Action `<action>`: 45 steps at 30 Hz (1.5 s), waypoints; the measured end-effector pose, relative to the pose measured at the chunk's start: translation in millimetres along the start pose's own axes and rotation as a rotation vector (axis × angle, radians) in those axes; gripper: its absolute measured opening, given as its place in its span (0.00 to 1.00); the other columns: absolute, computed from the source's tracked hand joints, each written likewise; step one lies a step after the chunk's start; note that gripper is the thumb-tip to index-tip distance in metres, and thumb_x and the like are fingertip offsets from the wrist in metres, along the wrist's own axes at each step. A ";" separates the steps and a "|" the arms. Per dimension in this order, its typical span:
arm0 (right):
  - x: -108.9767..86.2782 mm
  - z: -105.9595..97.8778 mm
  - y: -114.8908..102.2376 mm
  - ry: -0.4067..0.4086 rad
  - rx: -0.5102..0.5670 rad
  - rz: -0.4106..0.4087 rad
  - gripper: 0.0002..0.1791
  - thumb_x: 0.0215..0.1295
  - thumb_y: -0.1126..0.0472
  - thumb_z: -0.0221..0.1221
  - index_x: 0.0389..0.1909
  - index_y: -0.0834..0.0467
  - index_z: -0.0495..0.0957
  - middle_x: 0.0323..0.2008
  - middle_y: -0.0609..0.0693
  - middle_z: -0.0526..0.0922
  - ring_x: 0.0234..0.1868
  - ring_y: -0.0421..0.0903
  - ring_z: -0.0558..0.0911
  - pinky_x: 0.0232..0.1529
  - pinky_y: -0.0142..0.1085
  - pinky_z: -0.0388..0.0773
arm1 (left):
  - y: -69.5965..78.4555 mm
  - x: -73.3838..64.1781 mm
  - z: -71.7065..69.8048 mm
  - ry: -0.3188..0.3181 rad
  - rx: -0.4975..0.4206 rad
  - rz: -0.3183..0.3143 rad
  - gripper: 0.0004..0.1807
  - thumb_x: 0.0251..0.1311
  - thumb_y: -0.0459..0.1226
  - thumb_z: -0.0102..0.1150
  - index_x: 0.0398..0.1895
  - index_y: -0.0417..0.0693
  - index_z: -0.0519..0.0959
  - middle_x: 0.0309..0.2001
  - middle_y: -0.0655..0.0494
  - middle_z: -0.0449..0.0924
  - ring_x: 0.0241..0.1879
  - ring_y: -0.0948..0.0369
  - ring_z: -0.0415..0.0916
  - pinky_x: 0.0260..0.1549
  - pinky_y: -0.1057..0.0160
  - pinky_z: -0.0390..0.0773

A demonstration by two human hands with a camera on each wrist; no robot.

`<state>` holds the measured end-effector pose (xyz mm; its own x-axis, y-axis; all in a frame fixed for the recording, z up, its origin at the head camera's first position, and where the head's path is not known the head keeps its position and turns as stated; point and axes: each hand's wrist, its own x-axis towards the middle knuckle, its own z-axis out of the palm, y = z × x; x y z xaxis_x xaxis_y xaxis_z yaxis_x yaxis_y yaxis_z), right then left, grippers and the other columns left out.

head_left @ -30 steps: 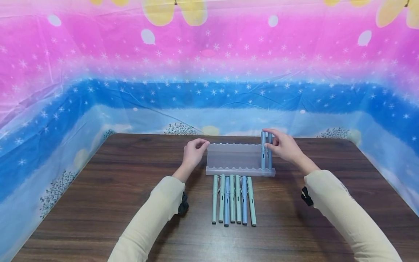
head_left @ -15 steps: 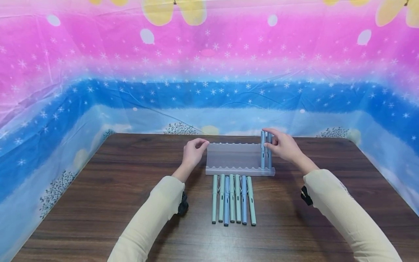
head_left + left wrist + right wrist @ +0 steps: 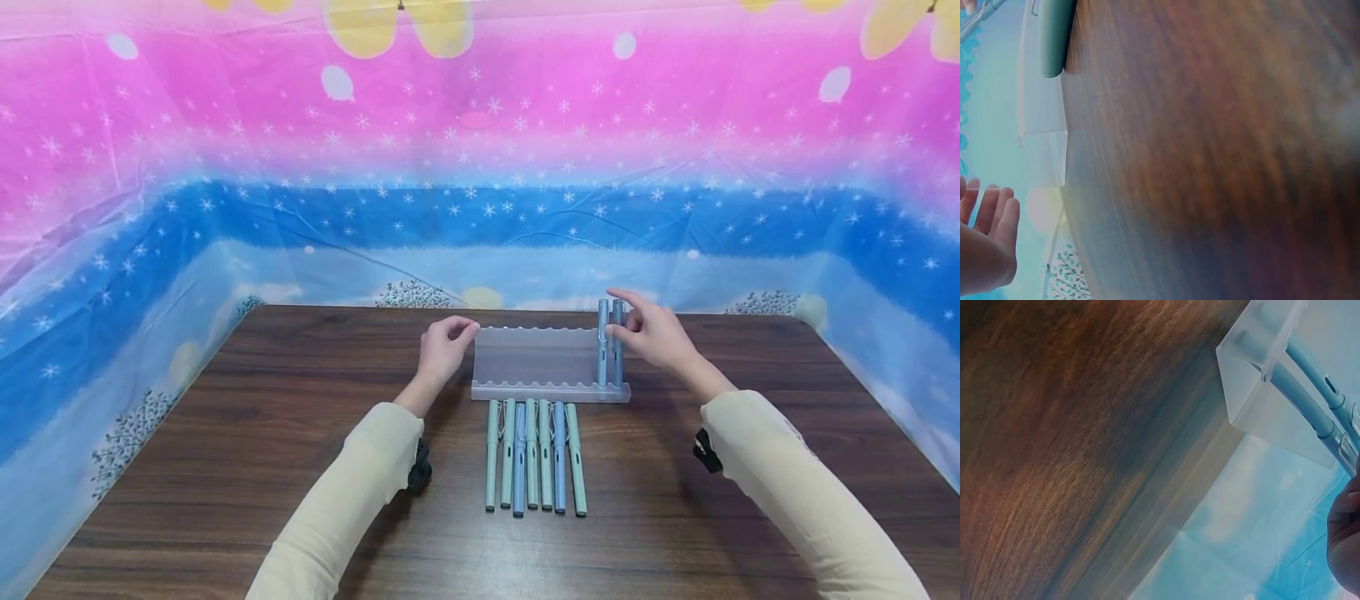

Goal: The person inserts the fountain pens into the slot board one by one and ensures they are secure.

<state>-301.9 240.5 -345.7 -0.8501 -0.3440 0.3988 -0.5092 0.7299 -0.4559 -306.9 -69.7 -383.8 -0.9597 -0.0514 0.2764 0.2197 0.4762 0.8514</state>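
A translucent pen rack (image 3: 536, 358) with scalloped edges stands on the table. My left hand (image 3: 444, 346) pinches its upper left corner between thumb and fingers. Two blue pens lean upright in the slots at the right end: an inner pen (image 3: 602, 350) and an outer pen (image 3: 618, 362). Beside their tops is my right hand (image 3: 654, 335), thumb and index finger spread apart, gripping neither pen. In the right wrist view both pens' lower ends sit in the rack's ledge (image 3: 1250, 381); the right hand (image 3: 1344, 540) is partly cut off at the edge.
In front of the rack lies a row of several capped pens, green ones (image 3: 532, 458) and blue ones (image 3: 519, 467), side by side on the dark wooden table (image 3: 300, 400). A patterned cloth (image 3: 480, 217) hangs behind the table and along its sides.
My right index finger has lifted off the inner blue pen's top, and the hand has let go and shifted slightly right. The left hand and rack stay put.
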 end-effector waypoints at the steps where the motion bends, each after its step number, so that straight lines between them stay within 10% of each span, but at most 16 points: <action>1: -0.7 -0.4 -0.3 0.007 0.006 -0.006 0.29 0.58 0.62 0.58 0.61 0.57 0.61 0.14 0.46 0.70 0.14 0.44 0.67 0.15 0.36 0.63 | 0.0 -0.1 0.0 0.000 -0.001 0.000 0.12 0.58 0.41 0.54 0.38 0.44 0.80 0.38 0.53 0.79 0.40 0.58 0.73 0.43 0.59 0.69; 15: -18.4 7.1 -5.8 0.045 0.038 -0.092 0.26 0.56 0.62 0.59 0.57 0.57 0.67 0.17 0.43 0.70 0.16 0.41 0.67 0.16 0.34 0.64 | 0.4 -0.2 -0.7 0.003 0.002 0.006 0.11 0.58 0.41 0.54 0.38 0.44 0.80 0.38 0.53 0.79 0.40 0.58 0.72 0.43 0.59 0.69; 45: -53.7 35.3 -9.0 -0.219 0.195 0.035 0.17 0.57 0.59 0.58 0.48 0.59 0.73 0.18 0.44 0.74 0.17 0.42 0.70 0.18 0.33 0.67 | 1.2 -1.1 -0.8 0.003 -0.005 0.001 0.11 0.58 0.41 0.54 0.38 0.44 0.80 0.38 0.53 0.79 0.40 0.58 0.72 0.42 0.59 0.69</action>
<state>-256.4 231.6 -391.1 -0.8656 -0.4553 0.2083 -0.4770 0.6235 -0.6194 -305.4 -69.8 -382.8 -0.9590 -0.0532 0.2782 0.2215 0.4714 0.8536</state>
